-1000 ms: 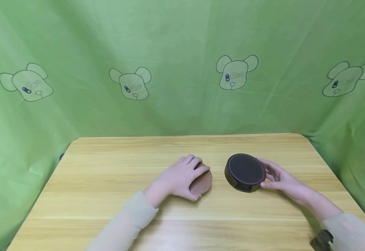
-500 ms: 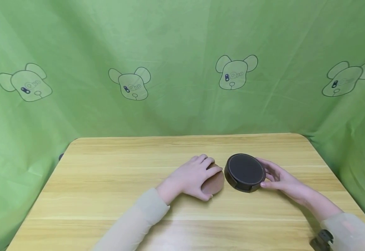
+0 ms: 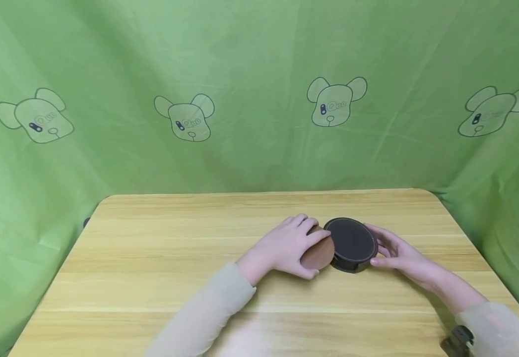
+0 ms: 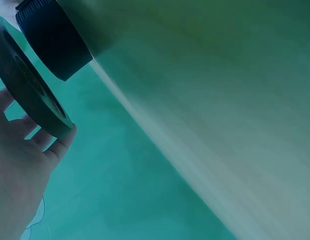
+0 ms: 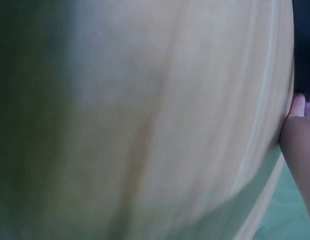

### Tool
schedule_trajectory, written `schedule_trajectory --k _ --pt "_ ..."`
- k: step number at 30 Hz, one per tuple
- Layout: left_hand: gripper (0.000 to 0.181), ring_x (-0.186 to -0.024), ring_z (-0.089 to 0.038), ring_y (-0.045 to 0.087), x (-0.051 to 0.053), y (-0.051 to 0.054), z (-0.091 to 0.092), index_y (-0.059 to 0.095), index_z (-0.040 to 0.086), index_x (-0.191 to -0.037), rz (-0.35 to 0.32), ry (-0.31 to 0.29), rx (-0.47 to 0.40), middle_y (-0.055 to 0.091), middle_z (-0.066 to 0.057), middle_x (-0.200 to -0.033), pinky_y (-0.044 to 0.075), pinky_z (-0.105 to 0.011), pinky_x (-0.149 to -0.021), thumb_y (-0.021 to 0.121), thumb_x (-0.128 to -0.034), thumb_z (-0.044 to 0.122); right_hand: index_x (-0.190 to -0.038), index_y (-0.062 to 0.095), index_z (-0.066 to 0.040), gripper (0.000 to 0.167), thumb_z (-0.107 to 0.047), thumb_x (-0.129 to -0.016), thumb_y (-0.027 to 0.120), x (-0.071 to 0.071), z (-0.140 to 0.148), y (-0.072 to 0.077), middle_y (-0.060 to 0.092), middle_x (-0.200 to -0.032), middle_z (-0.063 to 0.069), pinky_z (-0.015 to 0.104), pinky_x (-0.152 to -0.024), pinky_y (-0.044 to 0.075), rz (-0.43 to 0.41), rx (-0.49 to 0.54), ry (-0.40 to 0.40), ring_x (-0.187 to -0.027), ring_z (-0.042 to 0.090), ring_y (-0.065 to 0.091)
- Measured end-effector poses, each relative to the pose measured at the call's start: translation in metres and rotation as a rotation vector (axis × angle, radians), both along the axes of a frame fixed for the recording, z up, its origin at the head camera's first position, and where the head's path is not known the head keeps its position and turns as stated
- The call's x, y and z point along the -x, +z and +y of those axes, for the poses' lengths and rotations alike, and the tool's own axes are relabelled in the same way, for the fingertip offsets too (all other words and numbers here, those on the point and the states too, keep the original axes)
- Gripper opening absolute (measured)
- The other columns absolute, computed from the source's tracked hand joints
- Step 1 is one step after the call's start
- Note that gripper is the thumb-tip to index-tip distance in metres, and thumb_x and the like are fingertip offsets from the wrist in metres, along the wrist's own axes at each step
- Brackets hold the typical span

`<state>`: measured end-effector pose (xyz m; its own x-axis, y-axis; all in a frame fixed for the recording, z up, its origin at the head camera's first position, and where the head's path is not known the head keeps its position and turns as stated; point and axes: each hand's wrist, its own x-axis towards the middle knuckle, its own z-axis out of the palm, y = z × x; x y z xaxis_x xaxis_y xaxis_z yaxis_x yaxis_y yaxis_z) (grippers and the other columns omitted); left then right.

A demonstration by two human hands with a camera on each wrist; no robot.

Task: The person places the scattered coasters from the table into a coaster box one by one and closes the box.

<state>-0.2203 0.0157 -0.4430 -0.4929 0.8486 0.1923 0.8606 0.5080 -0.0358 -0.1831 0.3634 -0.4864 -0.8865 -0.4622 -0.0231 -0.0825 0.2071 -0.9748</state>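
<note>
My left hand (image 3: 288, 246) grips a round brown disc (image 3: 321, 253) by its edge, fingers spread over the far side and thumb at the near side. In the left wrist view the disc (image 4: 29, 95) is tilted and shows a recessed underside. Just right of it, a black round coaster holder (image 3: 351, 241) with stitched edging stands on the table; from above, the disc overlaps its left side. My right hand (image 3: 400, 258) holds the holder's right side, thumb in front and fingers behind. Only part of that hand (image 5: 300, 130) and the holder (image 5: 305, 45) shows in the right wrist view.
The light wooden table (image 3: 152, 263) has rounded back corners. A green curtain (image 3: 259, 148) with bear-head prints hangs behind and at both sides. A small black device (image 3: 458, 341) is at the right sleeve.
My left hand has moved right with the brown disc, from a gap away up to the black holder's left side. The right hand and holder have stayed in place.
</note>
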Motion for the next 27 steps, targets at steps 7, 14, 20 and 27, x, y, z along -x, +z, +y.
schedule_trajectory --k 7,14,20,27 --pt "0.091 -0.131 -0.019 0.049 0.007 0.0 0.015 0.047 0.026 -0.158 0.002 0.004 0.01 0.054 -0.003 -0.143 0.045 -0.036 -0.11 0.07 -0.0814 0.07 -0.166 0.019 0.004 0.082 0.009 -0.098 0.063 0.0 0.0 0.0 0.047 -0.15 -0.032 0.006 -0.105 0.041 -0.005 0.009 0.007 -0.13 -0.014 0.054" --pt "0.095 -0.134 -0.02 0.047 0.008 0.0 0.033 0.043 0.024 -0.161 0.029 0.033 0.05 0.051 -0.004 -0.148 0.044 -0.037 -0.112 0.066 -0.0831 0.074 -0.166 0.02 0.003 0.081 0.009 -0.098 0.063 -0.001 0.001 0.0 0.047 -0.149 -0.033 0.007 -0.105 0.043 -0.012 0.011 0.012 -0.13 -0.013 0.055" --pt "0.095 -0.133 -0.019 0.046 0.008 0.002 0.048 0.042 0.026 -0.161 0.047 0.062 0.05 0.051 -0.003 -0.147 0.044 -0.036 -0.112 0.064 -0.0835 0.077 -0.167 0.019 0.003 0.082 0.007 -0.099 0.064 -0.001 0.0 0.001 0.046 -0.148 -0.033 0.006 -0.104 0.042 -0.026 -0.012 -0.005 -0.129 -0.014 0.055" --pt "0.092 -0.133 -0.017 0.046 0.012 0.001 0.066 0.042 0.028 -0.16 0.032 0.08 0.062 0.051 0.0 -0.145 0.042 -0.034 -0.113 0.059 -0.0864 0.079 -0.167 0.02 0.001 0.081 0.006 -0.099 0.064 -0.001 -0.001 0.002 0.047 -0.148 -0.032 0.006 -0.104 0.042 -0.039 -0.01 -0.007 -0.129 -0.014 0.055"
